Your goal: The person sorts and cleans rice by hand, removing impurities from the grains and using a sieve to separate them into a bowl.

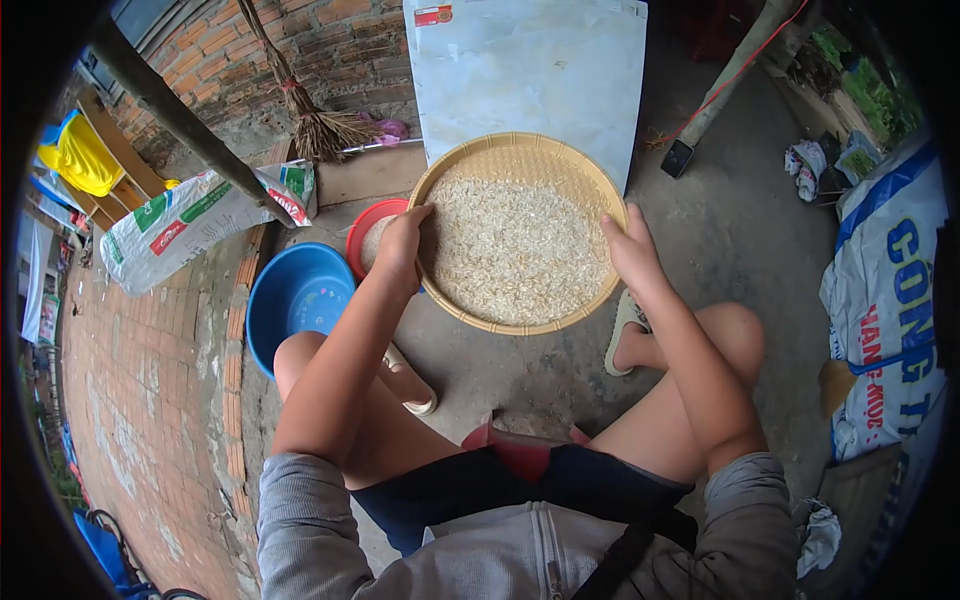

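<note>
A round woven winnowing basket (478, 160) is held up in front of me above the floor, between my knees. Pale grains, which look like rice (520, 245), cover most of it, leaving bare weave along the far side. My left hand (402, 242) grips the left rim, thumb over the edge and fingers hidden beneath. On the opposite rim, my right hand (632, 248) holds in the same way. Just beyond my left hand stands a red basin (362, 222) with grain in it, partly covered by the hand and basket. Beside it is a blue basin (290, 300).
A whitish panel (535, 70) stands behind the basket, and a straw broom (325, 130) leans by the brick wall. Printed sacks lie at left (185, 230) and right (885, 310). A wooden post (735, 75) with a red cord rises at upper right.
</note>
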Demonstrator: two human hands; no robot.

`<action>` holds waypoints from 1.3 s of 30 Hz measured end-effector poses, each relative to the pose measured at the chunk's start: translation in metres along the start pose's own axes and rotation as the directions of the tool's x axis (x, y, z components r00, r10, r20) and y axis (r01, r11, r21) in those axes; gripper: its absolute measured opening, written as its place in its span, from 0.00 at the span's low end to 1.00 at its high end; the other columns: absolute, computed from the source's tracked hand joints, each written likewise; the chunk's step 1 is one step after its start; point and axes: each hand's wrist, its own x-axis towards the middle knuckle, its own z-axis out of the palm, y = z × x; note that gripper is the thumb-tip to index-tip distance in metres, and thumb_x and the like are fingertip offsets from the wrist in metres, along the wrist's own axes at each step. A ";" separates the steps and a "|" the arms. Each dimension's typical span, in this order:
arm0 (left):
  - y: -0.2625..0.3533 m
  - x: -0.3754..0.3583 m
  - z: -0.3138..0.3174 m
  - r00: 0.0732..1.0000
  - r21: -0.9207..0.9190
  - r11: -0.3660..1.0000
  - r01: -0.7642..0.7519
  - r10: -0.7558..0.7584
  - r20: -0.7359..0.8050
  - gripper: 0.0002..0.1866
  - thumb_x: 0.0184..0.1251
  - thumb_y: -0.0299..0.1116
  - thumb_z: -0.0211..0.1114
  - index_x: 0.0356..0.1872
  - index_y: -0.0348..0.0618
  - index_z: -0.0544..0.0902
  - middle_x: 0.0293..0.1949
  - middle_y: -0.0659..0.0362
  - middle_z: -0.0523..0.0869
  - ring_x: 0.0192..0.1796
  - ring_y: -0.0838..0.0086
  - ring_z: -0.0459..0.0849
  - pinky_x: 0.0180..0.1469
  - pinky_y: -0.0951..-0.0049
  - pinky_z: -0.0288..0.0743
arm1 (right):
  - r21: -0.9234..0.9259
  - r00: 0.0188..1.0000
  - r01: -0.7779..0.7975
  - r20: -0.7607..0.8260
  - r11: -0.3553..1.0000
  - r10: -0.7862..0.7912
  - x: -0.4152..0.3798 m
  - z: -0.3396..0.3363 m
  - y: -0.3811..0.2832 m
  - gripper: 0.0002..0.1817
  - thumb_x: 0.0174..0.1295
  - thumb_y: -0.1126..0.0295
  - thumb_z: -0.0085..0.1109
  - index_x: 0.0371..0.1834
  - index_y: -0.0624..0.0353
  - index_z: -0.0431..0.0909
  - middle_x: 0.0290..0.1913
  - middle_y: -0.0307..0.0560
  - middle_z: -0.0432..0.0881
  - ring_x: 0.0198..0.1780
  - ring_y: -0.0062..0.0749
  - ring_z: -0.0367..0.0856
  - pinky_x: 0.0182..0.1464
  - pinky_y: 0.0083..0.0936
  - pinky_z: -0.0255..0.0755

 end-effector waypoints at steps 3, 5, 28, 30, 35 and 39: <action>-0.014 -0.001 -0.003 0.996 -0.017 0.998 -0.058 0.056 -0.066 0.16 0.69 0.37 0.51 0.46 0.34 0.76 0.37 0.54 0.83 0.36 0.68 0.81 0.40 0.70 0.75 | 0.103 0.993 -0.116 0.044 0.988 0.112 0.009 -0.004 0.004 0.10 0.69 0.68 0.47 0.44 0.63 0.69 0.37 0.45 0.75 0.36 0.24 0.72 0.39 0.26 0.68; -0.037 -0.014 0.008 0.961 0.074 0.972 -0.223 0.232 -0.152 0.13 0.67 0.37 0.53 0.44 0.39 0.77 0.31 0.59 0.79 0.31 0.73 0.77 0.36 0.73 0.71 | 0.204 0.982 -0.183 0.076 0.962 0.171 0.030 -0.015 0.014 0.10 0.69 0.68 0.47 0.44 0.63 0.70 0.36 0.44 0.74 0.35 0.24 0.71 0.39 0.26 0.68; -0.028 -0.036 0.021 0.970 0.219 0.968 -0.122 0.163 -0.179 0.20 0.70 0.43 0.53 0.52 0.38 0.76 0.43 0.55 0.83 0.41 0.71 0.82 0.47 0.70 0.75 | 0.087 0.987 0.016 0.160 0.996 -0.030 0.031 -0.031 -0.018 0.17 0.63 0.67 0.58 0.49 0.66 0.68 0.41 0.48 0.79 0.43 0.25 0.78 0.45 0.25 0.72; -0.029 -0.034 0.019 0.989 0.172 0.982 -0.080 0.100 -0.111 0.22 0.70 0.44 0.53 0.54 0.36 0.75 0.47 0.55 0.82 0.46 0.70 0.80 0.50 0.70 0.73 | -0.012 0.982 -0.058 0.180 0.998 0.059 0.041 -0.036 -0.017 0.17 0.64 0.68 0.57 0.50 0.66 0.67 0.41 0.48 0.79 0.42 0.27 0.78 0.44 0.26 0.73; 0.016 -0.011 -0.005 0.994 0.004 0.995 -0.098 0.098 -0.042 0.18 0.69 0.39 0.53 0.47 0.32 0.77 0.36 0.50 0.84 0.32 0.64 0.84 0.36 0.63 0.80 | 0.020 0.992 0.089 0.088 0.996 -0.090 -0.007 0.004 -0.012 0.13 0.68 0.67 0.52 0.48 0.65 0.69 0.43 0.45 0.78 0.45 0.23 0.75 0.49 0.25 0.69; -0.030 0.006 -0.010 0.978 0.157 0.979 -0.126 0.149 -0.145 0.19 0.69 0.41 0.53 0.53 0.37 0.75 0.43 0.53 0.84 0.42 0.68 0.84 0.47 0.66 0.77 | 0.089 0.988 -0.097 0.129 0.991 0.085 0.027 -0.016 -0.010 0.11 0.69 0.68 0.47 0.48 0.65 0.69 0.43 0.46 0.77 0.44 0.23 0.76 0.47 0.24 0.70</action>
